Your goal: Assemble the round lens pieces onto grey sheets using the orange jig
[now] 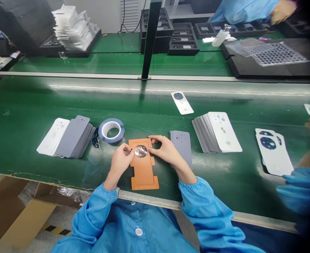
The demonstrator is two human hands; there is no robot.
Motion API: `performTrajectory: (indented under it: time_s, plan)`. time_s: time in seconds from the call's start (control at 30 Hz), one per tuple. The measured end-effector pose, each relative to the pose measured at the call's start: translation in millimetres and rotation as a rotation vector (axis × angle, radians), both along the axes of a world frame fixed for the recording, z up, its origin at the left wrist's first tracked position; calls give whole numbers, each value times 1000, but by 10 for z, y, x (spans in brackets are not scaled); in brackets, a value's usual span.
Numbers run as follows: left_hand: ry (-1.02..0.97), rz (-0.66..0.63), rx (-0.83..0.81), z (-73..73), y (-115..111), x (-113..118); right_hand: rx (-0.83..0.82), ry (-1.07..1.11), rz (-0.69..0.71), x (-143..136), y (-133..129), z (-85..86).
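An orange fixture plate (143, 174) lies on the green bench in front of me. Over its upper part is a shiny round film piece (140, 151) with cutouts. Pinched fingers of my left hand (121, 160) are at the film's left edge. At its right edge is my right hand (166, 151), thumb against the film and index finger curled above. Whether the film touches the plate, I cannot tell. Just right of the plate, a grey phone back panel (181, 146) lies partly behind my right wrist. A blue tape roll (112, 131) stands left of the plate, dark round stickers (95, 142) beside it.
Fanned panel stacks lie at the left (73, 137) and right (219, 133). White panels with dark camera stickers (273, 153) sit farther right, one more panel (182, 102) behind. A co-worker's blurred sleeve (299, 189) reaches in at right. A black post (151, 38) rises at the back.
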State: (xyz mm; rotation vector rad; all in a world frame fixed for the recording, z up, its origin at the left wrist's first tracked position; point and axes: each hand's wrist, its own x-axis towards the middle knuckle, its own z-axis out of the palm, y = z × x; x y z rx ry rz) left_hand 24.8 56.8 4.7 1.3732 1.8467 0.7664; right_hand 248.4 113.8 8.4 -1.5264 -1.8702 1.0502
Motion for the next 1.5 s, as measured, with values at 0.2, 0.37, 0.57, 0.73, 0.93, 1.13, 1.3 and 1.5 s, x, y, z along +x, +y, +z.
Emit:
performTrajectory:
  time_s: [0.2,0.37,0.57,0.73,0.93,1.13,1.3,1.5]
  plan:
    - [14,-8,-4,-11,-1,-6,57,-52,35,-19,15,-52]
    - [14,-7,-3,7,2,6,87,-81,62,-27,11,-54]
    - [22,-6,-17,15,6,11,118,-114,87,-37,27,-89]
    - [37,-16,-25,44,16,12,91,-115,103,-51,35,-92]
    - [50,-23,-34,41,18,6,109,-29,92,370,97,52]
    - [36,-7,-36,54,15,18,126,-577,101,1123,407,167]
    - [5,-9,-3,24,12,5,13,-626,170,1248,514,123]
    - [-51,-16,45,-44,15,-45,175,-496,39,1186,361,200]
